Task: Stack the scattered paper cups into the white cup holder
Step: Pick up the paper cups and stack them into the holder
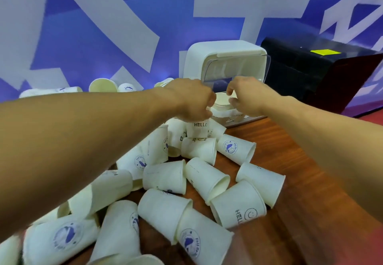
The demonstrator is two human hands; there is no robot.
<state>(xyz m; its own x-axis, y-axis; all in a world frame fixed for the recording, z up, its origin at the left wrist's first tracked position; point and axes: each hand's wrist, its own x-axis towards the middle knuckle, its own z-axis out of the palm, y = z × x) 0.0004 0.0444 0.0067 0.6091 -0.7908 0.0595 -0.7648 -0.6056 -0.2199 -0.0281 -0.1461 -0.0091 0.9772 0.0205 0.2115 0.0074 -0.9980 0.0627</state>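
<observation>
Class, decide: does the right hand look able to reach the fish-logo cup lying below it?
Probably yes: the fish-logo cup lies uncovered beneath the right hand, though that hand seems to pinch a cup at the cup holder.

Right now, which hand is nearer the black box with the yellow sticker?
Right. The right hand is in front of the white cup holder, left of the black box; the left hand is farther left, by the holder's left edge.

Blue-and-white wall (93,26) behind wooden table (290,213).
</observation>
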